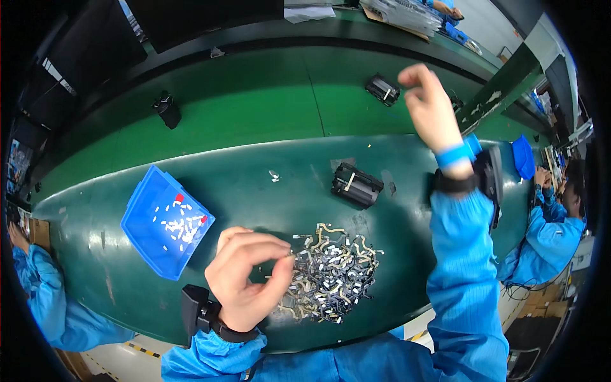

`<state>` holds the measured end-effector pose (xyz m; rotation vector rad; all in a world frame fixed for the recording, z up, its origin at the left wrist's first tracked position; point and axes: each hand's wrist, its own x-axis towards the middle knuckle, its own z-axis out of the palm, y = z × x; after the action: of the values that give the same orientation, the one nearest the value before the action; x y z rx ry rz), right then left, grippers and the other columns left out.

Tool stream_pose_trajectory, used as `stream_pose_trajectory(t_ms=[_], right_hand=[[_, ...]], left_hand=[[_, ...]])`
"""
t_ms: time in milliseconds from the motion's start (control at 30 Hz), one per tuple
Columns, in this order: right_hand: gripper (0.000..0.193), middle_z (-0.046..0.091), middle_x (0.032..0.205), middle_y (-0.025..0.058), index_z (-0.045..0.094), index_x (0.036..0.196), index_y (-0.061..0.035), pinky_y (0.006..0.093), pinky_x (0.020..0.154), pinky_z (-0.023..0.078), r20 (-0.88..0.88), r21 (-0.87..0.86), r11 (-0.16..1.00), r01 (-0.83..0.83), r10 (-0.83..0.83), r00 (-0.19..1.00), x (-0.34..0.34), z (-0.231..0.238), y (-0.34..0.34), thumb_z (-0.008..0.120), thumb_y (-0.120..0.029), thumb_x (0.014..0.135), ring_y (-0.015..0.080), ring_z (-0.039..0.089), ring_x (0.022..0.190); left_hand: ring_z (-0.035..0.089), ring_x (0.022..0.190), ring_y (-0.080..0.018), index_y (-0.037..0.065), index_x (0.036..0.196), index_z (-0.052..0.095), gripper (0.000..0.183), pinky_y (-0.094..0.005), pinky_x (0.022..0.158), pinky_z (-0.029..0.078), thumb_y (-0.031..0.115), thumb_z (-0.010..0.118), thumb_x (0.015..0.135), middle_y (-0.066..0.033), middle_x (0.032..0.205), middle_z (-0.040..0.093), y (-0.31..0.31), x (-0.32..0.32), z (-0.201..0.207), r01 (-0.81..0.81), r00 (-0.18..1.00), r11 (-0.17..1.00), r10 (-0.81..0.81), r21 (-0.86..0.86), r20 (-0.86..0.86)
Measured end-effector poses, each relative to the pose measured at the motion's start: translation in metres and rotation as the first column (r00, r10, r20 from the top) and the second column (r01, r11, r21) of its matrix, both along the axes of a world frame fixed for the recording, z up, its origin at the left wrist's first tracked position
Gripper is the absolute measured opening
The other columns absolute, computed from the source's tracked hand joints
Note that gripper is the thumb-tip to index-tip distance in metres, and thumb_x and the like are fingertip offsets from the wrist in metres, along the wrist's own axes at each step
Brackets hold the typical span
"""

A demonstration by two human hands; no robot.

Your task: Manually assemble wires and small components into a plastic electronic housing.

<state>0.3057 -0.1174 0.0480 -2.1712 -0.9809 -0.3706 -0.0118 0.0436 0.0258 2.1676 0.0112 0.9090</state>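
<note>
A loose pile of small flex cables (340, 274), grey, black and tan with white bits, lies on the green table in front of me. At its left edge my left hand (248, 277) is closed in a pinch. Something tiny shows at its fingertips, too small to name. My right hand (431, 108) is raised at the far right, well away from the pile. Its fingers are loosely curled with a gap between finger and thumb, and nothing shows in them. Left of the pile, a blue plastic bin (143, 219) holds small white pieces and a few red ones.
A black box-shaped device (358, 186) sits behind the pile; a similar black device (382, 89) lies farther back. A black object (167, 109) stands far left. Co-workers in blue sleeves sit at both sides. A blue tray (523, 158) is at the right.
</note>
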Motion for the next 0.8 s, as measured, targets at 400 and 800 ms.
stream_pose_trajectory(t_ms=[400, 800], right_hand=[[0.054, 0.063, 0.121, 0.0062, 0.054, 0.122, -0.0179, 0.0453, 0.100, 0.043, 0.400, -0.686, 0.658, 0.311, -0.017, 0.917, 0.082, -0.051, 0.039, 0.071, -0.009, 0.072, 0.0284, 0.055, 0.119], [0.043, 0.062, 0.092, 0.0045, 0.058, 0.100, -0.0053, 0.0212, 0.061, 0.044, -0.812, 0.299, 0.894, -0.335, 0.422, 0.402, -0.109, 0.046, -0.002, 0.049, -0.047, 0.096, 0.0108, 0.060, 0.072]], left_hand=[[0.062, 0.085, -0.0144, 0.002, 0.103, 0.054, 0.011, -0.0271, 0.080, 0.049, 0.001, 0.057, 0.093, -0.0089, 0.092, 0.066, -0.003, 0.004, -0.015, -0.101, 0.995, 0.724, 0.085, -0.682, -0.057], [0.058, 0.111, -0.0270, 0.006, 0.135, 0.026, 0.070, -0.0373, 0.099, 0.039, -0.003, 0.068, 0.080, -0.0208, 0.117, 0.060, -0.010, -0.006, -0.019, -0.079, 0.976, 0.964, 0.126, -0.255, 0.176]])
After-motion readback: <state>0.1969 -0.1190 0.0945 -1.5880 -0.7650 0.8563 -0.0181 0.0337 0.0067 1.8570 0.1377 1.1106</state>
